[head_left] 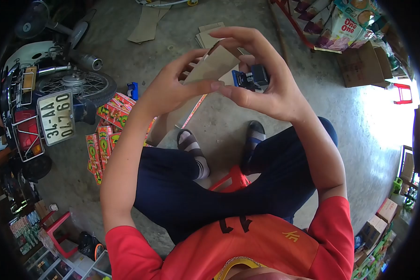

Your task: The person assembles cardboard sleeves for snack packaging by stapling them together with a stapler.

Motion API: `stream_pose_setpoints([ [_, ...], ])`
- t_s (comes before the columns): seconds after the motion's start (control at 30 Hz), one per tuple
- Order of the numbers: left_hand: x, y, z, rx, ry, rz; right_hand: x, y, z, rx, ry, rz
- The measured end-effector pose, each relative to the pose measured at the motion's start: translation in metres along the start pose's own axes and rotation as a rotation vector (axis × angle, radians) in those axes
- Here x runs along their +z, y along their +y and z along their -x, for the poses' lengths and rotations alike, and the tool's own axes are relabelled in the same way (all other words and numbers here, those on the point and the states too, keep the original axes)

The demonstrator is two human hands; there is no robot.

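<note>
My left hand [172,84] grips a piece of thin grey-brown cardboard [214,64], its thumb lying along the near side and its fingers behind. A narrow red-and-white printed edge [193,112] shows below that hand. My right hand [270,79] curls around a small blue-and-black tape dispenser [253,78], which sits between the palm and the cardboard. The right fingertips reach over the top of the cardboard, and the two thumb tips meet in front of it. Parts of the right fingers are hidden behind the cardboard and the dispenser.
Several red-and-green printed boxes [105,144] lie on the floor at left, near a blue object [133,90] and a parked motorbike [56,109]. Flat cardboard pieces [144,29] lie ahead. A red stool [233,181] is under me. An open carton [361,65] stands at right.
</note>
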State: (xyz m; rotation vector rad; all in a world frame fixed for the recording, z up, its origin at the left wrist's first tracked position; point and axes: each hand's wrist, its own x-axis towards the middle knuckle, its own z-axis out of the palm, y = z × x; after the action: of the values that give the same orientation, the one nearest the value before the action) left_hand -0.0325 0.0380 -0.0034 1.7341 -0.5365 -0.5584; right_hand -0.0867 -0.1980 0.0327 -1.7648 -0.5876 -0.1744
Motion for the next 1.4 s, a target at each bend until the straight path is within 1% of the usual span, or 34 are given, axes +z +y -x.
stream_pose_setpoints([
  [0.1, 0.001, -0.002, -0.002, 0.055, 0.039, -0.025, 0.007, -0.001, 0.003, 0.034, 0.099, -0.128],
  [0.17, 0.001, -0.004, -0.002, 0.068, 0.059, -0.036, -0.004, -0.012, 0.002, 0.147, -0.032, -0.008],
  [0.2, 0.001, -0.005, -0.002, 0.077, 0.068, -0.055, -0.006, -0.012, 0.001, 0.151, -0.058, 0.019],
  [0.23, 0.001, -0.004, -0.001, 0.086, 0.077, -0.075, -0.007, -0.012, 0.001, 0.155, -0.083, 0.045],
  [0.3, 0.002, -0.003, 0.000, 0.124, 0.109, -0.138, -0.004, -0.004, -0.001, 0.058, -0.053, 0.028],
  [0.37, 0.004, 0.001, 0.002, 0.182, 0.152, -0.226, -0.003, -0.005, 0.000, 0.117, -0.041, -0.046],
  [0.47, 0.005, -0.001, -0.002, 0.282, 0.188, -0.199, -0.004, -0.010, -0.001, 0.256, -0.044, -0.118],
  [0.5, 0.007, -0.001, -0.002, 0.271, 0.192, -0.192, -0.004, -0.010, -0.001, 0.310, -0.048, -0.136],
  [0.6, 0.012, 0.001, -0.001, 0.238, 0.198, -0.137, 0.001, -0.006, -0.001, 0.197, 0.002, -0.162],
  [0.67, 0.014, 0.001, -0.001, 0.211, 0.197, -0.057, 0.000, -0.006, -0.001, 0.138, 0.002, -0.011],
  [0.8, 0.017, 0.009, -0.001, 0.263, 0.187, 0.047, -0.002, -0.002, 0.001, 0.005, -0.021, 0.223],
  [0.9, 0.018, 0.011, -0.001, 0.273, 0.207, 0.041, 0.002, -0.003, 0.003, -0.047, 0.110, 0.331],
  [1.0, 0.018, 0.011, -0.001, 0.294, 0.221, 0.024, 0.005, -0.005, 0.005, -0.089, 0.229, 0.509],
  [1.1, 0.018, 0.012, 0.001, 0.315, 0.223, 0.002, 0.003, -0.002, 0.002, -0.133, 0.219, 0.495],
  [1.17, 0.018, 0.009, 0.000, 0.346, 0.225, -0.041, 0.002, -0.001, 0.001, -0.118, 0.168, 0.459],
  [1.27, 0.013, 0.005, -0.001, 0.432, 0.199, -0.138, 0.001, 0.001, 0.000, -0.114, 0.118, 0.406],
  [1.4, 0.014, 0.005, -0.001, 0.439, 0.180, -0.163, 0.002, 0.000, 0.000, -0.099, 0.122, 0.380],
])
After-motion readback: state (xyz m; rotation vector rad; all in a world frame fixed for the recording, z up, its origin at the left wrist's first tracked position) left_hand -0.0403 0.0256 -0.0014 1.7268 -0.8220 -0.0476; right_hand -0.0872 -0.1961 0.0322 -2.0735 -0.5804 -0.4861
